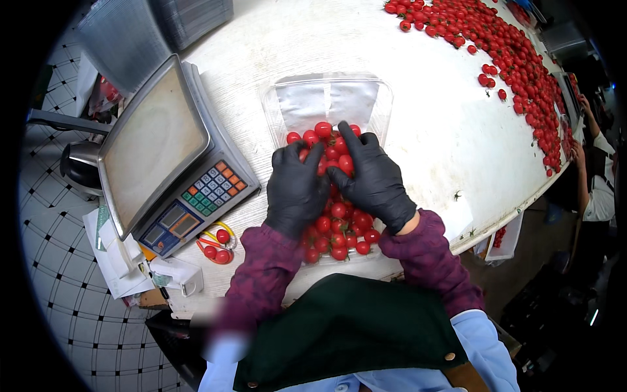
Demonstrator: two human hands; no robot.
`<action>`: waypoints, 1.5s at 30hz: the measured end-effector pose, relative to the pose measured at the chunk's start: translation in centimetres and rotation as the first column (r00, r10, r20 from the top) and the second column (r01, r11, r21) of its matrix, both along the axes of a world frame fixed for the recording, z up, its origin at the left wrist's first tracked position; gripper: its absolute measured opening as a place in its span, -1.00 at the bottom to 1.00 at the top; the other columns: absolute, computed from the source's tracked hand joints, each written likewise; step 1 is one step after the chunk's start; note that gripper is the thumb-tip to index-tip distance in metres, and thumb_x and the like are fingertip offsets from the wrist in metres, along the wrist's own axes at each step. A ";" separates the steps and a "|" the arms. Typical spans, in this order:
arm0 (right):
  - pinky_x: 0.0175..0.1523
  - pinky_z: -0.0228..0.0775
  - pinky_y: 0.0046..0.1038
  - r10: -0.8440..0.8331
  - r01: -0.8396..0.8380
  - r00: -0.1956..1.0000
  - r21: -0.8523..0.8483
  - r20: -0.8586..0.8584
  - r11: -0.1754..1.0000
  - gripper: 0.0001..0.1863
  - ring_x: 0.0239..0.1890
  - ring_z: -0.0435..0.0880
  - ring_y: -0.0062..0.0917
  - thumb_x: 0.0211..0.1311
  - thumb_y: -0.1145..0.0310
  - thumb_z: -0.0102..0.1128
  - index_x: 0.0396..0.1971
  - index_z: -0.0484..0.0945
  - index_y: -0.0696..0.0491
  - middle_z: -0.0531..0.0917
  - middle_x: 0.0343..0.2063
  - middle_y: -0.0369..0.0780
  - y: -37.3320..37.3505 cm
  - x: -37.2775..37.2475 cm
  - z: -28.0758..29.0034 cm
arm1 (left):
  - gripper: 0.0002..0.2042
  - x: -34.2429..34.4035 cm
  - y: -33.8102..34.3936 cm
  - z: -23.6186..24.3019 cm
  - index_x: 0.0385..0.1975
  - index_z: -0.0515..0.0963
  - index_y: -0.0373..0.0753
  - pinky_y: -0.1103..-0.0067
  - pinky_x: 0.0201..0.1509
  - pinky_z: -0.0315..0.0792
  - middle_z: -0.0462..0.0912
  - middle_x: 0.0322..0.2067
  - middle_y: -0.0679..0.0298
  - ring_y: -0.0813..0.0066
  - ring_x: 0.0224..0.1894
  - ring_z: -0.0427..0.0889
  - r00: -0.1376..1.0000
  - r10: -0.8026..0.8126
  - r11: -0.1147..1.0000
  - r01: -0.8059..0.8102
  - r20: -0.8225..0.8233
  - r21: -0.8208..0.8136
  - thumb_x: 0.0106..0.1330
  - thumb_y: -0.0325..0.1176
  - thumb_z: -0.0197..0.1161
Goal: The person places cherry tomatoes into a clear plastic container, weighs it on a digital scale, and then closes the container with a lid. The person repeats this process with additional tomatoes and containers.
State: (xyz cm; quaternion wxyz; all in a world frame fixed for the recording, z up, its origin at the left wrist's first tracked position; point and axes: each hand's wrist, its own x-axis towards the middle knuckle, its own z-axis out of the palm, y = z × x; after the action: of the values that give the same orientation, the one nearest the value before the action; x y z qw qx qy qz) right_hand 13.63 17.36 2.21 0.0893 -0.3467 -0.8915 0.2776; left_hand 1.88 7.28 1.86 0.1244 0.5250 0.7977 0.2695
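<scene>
My left hand and my right hand, both in black gloves, are inside a clear plastic box, their fingers curled onto the red cherry tomatoes heaped in it. My right index finger and thumb are around tomatoes near the heap's upper middle. The fingertips of my left hand are partly hidden among the fruit. The box's back part shows a pale lining, and its front is partly covered by my sleeves.
Left are a scale, stacked clear boxes, scissors with loose tomatoes, papers and a kettle. A large tomato pile covers the table's right side. A co-worker's hands and a white crate are beyond its edge.
</scene>
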 end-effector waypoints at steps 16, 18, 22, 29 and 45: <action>-0.37 0.43 -0.36 0.342 -0.343 0.936 0.005 -0.084 0.939 -0.61 -0.35 0.57 -0.33 -0.04 0.36 0.23 -0.12 0.45 -0.04 0.47 -0.38 -0.21 -1.2 1.3 1.1 | -0.52 1.5 -6.4 -1.2 -0.05 0.41 -0.37 0.25 0.23 0.22 0.20 0.17 -0.08 -0.08 0.23 0.18 0.960 -0.226 0.953 0.183 0.163 0.242 -0.06 -0.51 0.29; -0.37 0.43 -0.35 0.349 -0.349 0.933 0.017 -0.089 0.937 -0.62 -0.37 0.57 -0.32 -0.05 0.36 0.25 -0.14 0.47 -0.02 0.48 -0.37 -0.20 -1.0 1.3 0.7 | -0.53 1.5 -6.6 -1.2 -0.02 0.39 -0.37 0.26 0.24 0.20 0.17 0.19 -0.10 -0.09 0.25 0.17 0.955 -0.218 0.956 0.167 0.202 0.243 -0.01 -0.50 0.25; -0.32 0.46 -0.36 0.109 -0.164 0.925 -0.126 -0.363 0.978 -0.60 -0.36 0.62 -0.32 -0.09 0.43 0.30 -0.16 0.46 0.06 0.54 -0.32 -0.14 -0.4 1.9 0.0 | -0.53 1.7 -6.8 -1.1 0.05 0.34 -0.38 0.28 0.26 0.18 0.15 0.20 -0.15 -0.09 0.25 0.17 0.928 -0.185 0.950 0.085 0.323 0.300 0.06 -0.52 0.17; -0.31 0.47 -0.41 -0.284 0.144 0.921 -0.447 -0.266 0.883 -0.56 -0.40 0.62 -0.37 -0.02 0.44 0.29 -0.07 0.44 0.06 0.58 -0.32 -0.12 0.3 2.0 0.6 | -0.52 2.1 -8.2 -2.0 0.13 0.26 -0.28 0.29 0.31 0.06 0.14 0.21 -0.14 0.00 0.30 0.11 0.889 -0.157 0.936 -0.005 0.431 0.352 0.15 -0.53 0.09; -0.26 0.43 -0.30 0.299 -0.331 0.911 -0.070 -0.285 0.941 -0.50 -0.29 0.55 -0.23 0.00 0.30 0.25 0.01 0.43 0.01 0.53 -0.31 -0.15 -0.9 0.8 -0.2 | -0.50 0.7 -8.9 -5.6 0.18 0.22 -0.28 0.31 0.32 0.04 0.14 0.23 -0.06 0.06 0.30 0.11 0.808 -0.049 0.933 -0.173 0.587 0.317 0.23 -0.30 0.06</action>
State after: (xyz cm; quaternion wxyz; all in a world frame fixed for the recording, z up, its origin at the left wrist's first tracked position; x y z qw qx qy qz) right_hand 14.47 16.41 2.00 0.1436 -0.1617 -0.8973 0.3848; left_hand 2.62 -1.60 -3.69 0.2581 0.4031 0.6751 0.5614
